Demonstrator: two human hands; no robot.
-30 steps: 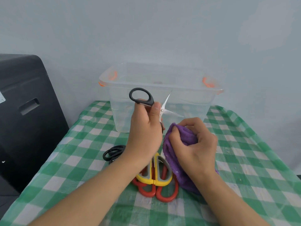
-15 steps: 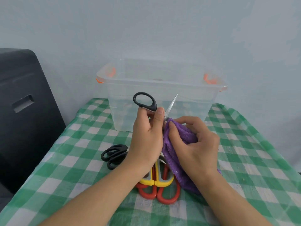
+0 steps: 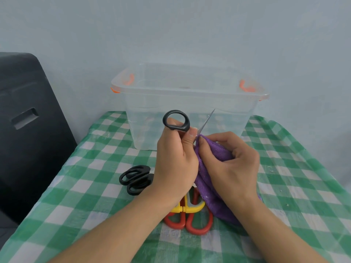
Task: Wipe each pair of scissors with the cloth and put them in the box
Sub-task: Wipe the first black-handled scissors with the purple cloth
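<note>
A left hand (image 3: 173, 162) grips black-handled scissors (image 3: 176, 121) while the right hand (image 3: 230, 164) pinches a purple cloth (image 3: 214, 149) round one blade — the box (image 3: 190, 92) looks empty, with three pairs (image 3: 135, 179) waiting on the tabletop (image 3: 284, 168).

Both hands (left (image 3: 173, 164), right (image 3: 232, 168)) raised, fingers (image 3: 204, 149) curled.

clear glossy plastic box (image 3: 190, 111) (fuzzy cloth (image 3: 214, 150))
</note>
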